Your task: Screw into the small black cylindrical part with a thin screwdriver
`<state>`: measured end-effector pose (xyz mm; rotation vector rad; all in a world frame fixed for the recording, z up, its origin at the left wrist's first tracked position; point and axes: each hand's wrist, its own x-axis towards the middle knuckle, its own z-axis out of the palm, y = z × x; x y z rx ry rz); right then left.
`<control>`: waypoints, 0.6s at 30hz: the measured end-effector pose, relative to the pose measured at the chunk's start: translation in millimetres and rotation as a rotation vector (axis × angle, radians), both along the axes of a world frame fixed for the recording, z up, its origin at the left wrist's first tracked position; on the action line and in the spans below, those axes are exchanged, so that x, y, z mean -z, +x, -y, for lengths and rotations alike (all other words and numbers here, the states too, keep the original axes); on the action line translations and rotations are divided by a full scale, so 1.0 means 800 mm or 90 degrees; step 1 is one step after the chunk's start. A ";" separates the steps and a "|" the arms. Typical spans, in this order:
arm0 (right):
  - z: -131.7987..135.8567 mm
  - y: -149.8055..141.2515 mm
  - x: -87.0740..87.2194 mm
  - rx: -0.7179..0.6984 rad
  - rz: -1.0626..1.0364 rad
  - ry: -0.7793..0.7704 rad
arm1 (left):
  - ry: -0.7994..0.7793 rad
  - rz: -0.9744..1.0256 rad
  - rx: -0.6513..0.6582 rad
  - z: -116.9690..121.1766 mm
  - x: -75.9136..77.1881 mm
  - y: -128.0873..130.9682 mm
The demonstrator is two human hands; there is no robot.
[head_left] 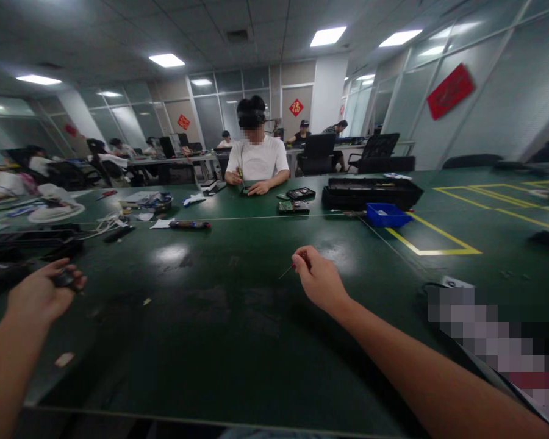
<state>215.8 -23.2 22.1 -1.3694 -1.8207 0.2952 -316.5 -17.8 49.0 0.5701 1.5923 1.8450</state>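
My right hand [318,277] is closed around a small screwdriver [287,271], over the middle of the green table [187,360]. Its thin metal shaft points down and left, and a bit of red shows at the fingers; the rest of the handle is hidden. At the far left, my left hand [46,292] grips a small dark object [64,278], partly covered by the fingers and too blurred to name. That hand is near the black trays at the table's left side.
Across the table a person in a white shirt [257,157] works with a tool. Hard drives [293,207], a long black tray [370,194] and a blue bin [387,214] stand before and beside them. A dark-handled tool [190,225] and white cables [107,224] lie left.
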 end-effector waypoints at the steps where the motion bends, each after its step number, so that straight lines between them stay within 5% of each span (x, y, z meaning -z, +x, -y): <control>1: 0.000 0.000 0.001 -0.001 0.000 0.004 | 0.014 0.004 0.014 -0.008 0.000 0.015; 10: 0.000 0.002 0.001 -0.001 -0.012 0.014 | 0.117 0.113 0.356 -0.039 -0.016 0.202; 18: 0.001 0.005 -0.003 0.006 -0.024 0.008 | 0.095 0.133 0.595 -0.028 -0.016 0.370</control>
